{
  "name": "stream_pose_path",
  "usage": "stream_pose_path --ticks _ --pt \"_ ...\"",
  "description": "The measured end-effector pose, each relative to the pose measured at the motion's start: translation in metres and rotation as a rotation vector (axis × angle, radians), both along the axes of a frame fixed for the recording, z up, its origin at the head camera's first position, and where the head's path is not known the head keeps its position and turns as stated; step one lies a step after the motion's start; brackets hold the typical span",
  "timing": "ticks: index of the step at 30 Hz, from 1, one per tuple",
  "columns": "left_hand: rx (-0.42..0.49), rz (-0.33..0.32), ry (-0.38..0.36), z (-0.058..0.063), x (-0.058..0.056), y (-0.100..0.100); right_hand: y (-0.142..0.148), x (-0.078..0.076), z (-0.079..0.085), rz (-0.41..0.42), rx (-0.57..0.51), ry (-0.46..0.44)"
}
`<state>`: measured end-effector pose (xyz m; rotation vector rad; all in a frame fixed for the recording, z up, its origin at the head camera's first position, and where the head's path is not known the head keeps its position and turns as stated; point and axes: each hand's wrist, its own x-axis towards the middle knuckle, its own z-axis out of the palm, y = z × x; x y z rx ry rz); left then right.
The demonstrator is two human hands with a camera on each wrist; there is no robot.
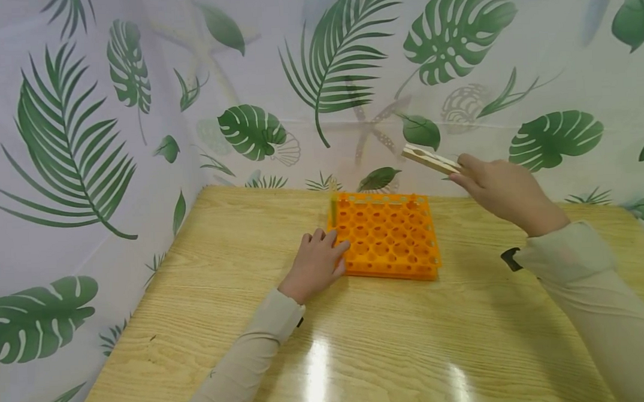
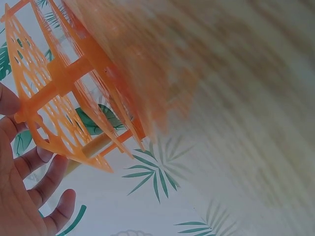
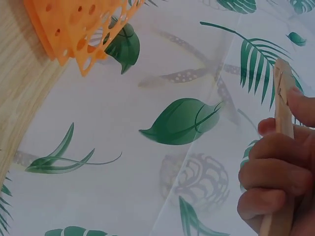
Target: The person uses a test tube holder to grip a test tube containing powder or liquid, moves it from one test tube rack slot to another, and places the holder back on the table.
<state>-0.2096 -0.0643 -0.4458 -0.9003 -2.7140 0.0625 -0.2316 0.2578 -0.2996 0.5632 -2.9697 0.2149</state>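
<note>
Your stick is up in the air, right of the rack and a bit behind it.

Your right hand (image 1: 502,190) sits at the right of the frame with its fingers curled tight around a wooden stick (image 1: 430,159). The stick's long side points up and left, toward the leafy curtain (image 1: 136,143). The orange rack (image 1: 385,234) lies flat in the middle of the frame, down and left of the stick's tip. Your left hand (image 1: 316,264) is the nearer one: its fingers lie straight and loose against the rack's left edge. The rack sits on a shiny wood table (image 1: 360,343), and the curtain closes in the back and left.
</note>
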Motion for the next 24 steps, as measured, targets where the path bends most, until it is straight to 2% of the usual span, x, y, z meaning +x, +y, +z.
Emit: stream_pose_path --ticks 11,17,24 --pt "0.001 0.001 -0.01 0.0 0.0 0.0 -0.02 -0.006 0.002 0.063 0.041 0.107" --pt "0.016 -0.007 -0.009 0.0 0.0 0.0 -0.029 -0.012 0.005 0.069 0.062 0.11" --pt "0.026 -0.009 -0.002 0.0 0.0 0.0 -0.042 -0.017 0.011 0.106 0.03 0.118"
